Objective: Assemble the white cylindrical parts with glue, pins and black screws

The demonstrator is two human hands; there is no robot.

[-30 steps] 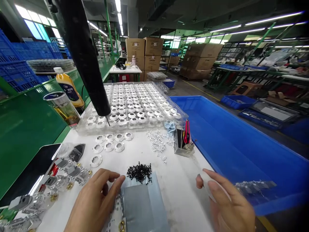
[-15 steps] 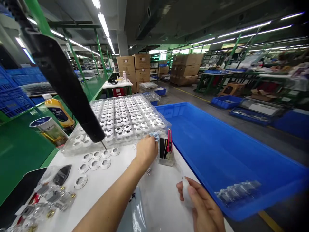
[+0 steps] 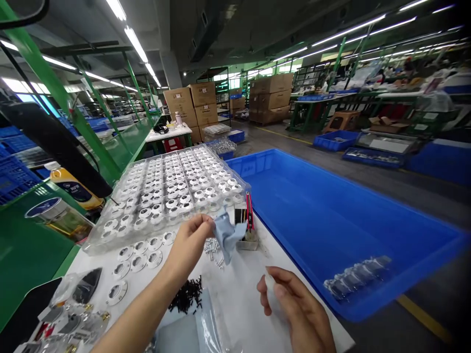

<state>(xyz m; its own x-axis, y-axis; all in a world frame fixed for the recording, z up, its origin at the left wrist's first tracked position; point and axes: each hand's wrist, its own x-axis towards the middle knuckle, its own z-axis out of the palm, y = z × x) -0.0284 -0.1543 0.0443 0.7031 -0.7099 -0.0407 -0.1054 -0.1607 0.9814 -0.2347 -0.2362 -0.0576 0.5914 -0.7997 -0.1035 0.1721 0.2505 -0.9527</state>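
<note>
My left hand [image 3: 191, 240] is raised over the white table [image 3: 243, 289], its fingers pinched on a small light-blue cloth [image 3: 226, 235] that hangs down from them. My right hand [image 3: 294, 309] is low at the front right, fingers curled round a small white rounded part [image 3: 270, 289]. Under the cloth lie small white screws [image 3: 213, 249]. A pile of black screws [image 3: 186, 296] lies nearer me, beside a grey plastic bag [image 3: 191, 333].
A clear tray [image 3: 165, 191] of white ring parts lies behind, loose rings [image 3: 138, 255] in front of it. A small clear box [image 3: 246, 230] holds red-handled tools. A big blue bin [image 3: 331, 220] borders the right. A black hanging tool [image 3: 55, 147], bottle and jar stand left.
My left hand picked the blue cloth up from beside the tray and drew it back toward me. My right hand stayed low with the white part. The view swung upward and left.
</note>
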